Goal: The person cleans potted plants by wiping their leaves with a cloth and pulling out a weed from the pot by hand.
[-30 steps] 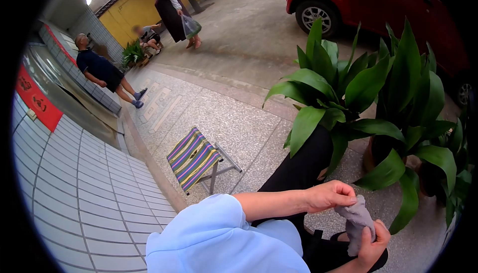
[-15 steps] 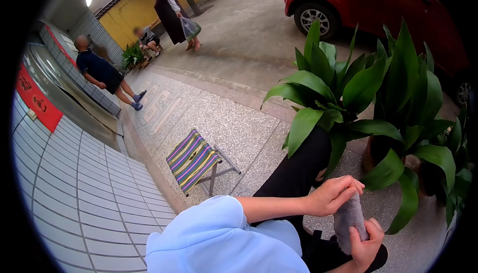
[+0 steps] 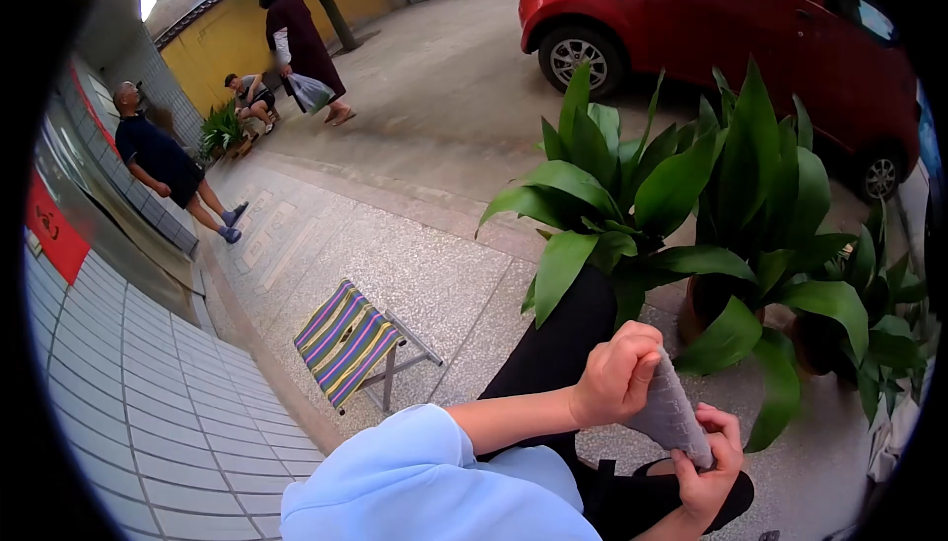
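A grey cloth insole [image 3: 674, 413], with stitch marks across its face, is held between my two hands over my lap. My left hand [image 3: 618, 375] is closed at its upper end, fingertips pinched by the edge; a needle or thread there is too small to make out. Lower down, my right hand [image 3: 711, 464] grips the other end, thumb on the near side and fingers behind. The insole stands tilted, its stitched face partly turned toward me. Black trouser legs [image 3: 538, 363] lie beneath and beyond the hands.
Potted broad-leaved plants [image 3: 681, 205] stand just beyond my hands. A striped folding stool [image 3: 348, 339] is at my left, near the tiled wall [image 3: 158, 413]. A red car [image 3: 681, 28] is parked behind the plants. Several people, including one carrying a bag [image 3: 310, 92], are farther off.
The view has shifted, so the surroundings sit farther left. The insole has turned to show more of its stitched face. My left hand has curled more tightly; my right keeps its hold.
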The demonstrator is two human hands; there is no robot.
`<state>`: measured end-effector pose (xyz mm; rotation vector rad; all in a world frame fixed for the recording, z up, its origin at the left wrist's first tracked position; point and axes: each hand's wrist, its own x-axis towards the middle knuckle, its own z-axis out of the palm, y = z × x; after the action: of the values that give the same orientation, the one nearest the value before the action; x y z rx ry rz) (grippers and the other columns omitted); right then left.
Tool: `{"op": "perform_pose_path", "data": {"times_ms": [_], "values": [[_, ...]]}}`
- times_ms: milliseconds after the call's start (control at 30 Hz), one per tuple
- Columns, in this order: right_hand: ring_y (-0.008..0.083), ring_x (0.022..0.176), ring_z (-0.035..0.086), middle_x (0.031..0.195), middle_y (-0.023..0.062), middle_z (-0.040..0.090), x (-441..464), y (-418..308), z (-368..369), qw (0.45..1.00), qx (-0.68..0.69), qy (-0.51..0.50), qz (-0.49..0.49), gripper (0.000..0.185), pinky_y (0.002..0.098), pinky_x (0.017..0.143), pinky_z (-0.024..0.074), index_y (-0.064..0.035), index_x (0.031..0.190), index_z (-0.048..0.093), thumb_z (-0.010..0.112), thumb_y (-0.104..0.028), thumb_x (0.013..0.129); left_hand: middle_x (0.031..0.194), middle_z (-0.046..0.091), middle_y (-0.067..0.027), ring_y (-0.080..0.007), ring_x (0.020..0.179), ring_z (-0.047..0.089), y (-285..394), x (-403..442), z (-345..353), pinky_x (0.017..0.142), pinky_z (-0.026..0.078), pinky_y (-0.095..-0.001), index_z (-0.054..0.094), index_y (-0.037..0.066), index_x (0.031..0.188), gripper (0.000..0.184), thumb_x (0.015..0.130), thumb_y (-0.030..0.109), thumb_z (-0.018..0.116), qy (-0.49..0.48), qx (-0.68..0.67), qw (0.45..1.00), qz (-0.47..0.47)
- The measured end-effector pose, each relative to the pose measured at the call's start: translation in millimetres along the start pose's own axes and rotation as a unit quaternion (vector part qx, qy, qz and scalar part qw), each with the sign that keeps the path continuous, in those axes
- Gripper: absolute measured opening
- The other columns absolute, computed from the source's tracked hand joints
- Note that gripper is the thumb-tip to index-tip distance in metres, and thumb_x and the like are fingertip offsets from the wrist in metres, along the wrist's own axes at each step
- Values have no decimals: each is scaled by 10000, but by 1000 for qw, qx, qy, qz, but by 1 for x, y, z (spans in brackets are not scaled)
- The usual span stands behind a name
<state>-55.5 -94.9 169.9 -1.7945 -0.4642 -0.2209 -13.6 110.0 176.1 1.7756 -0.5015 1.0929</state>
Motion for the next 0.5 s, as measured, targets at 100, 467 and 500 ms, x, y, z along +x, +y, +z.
{"op": "perform_pose_path", "data": {"times_ms": [100,467,500], "values": [[199,710,566,826,129,597,-1,-7,0,998,65,-16,14,198,285,650,437,17,692,577,711,-42,560,776,598,-130,-208,593,564,-6,10,1,488,449,-272,467,5,922,112,938,106,512,28,23,998,47],[334,1292,353,1423,170,356,12,13,52,720,670,182,1,916,467,1086,267,0,1404,298,362,-721,842,730,560,-147,-316,599,581,32,69,31,483,461,-353,498,-2,854,118,864,63,596,-83,43,996,1],[326,1305,343,1438,164,337,3,-2,63,727,671,147,2,906,460,1094,256,5,1417,270,363,-702,857,728,557,-152,-327,606,578,21,62,33,494,462,-364,499,-3,850,120,870,74,589,-82,40,996,-17]]}}
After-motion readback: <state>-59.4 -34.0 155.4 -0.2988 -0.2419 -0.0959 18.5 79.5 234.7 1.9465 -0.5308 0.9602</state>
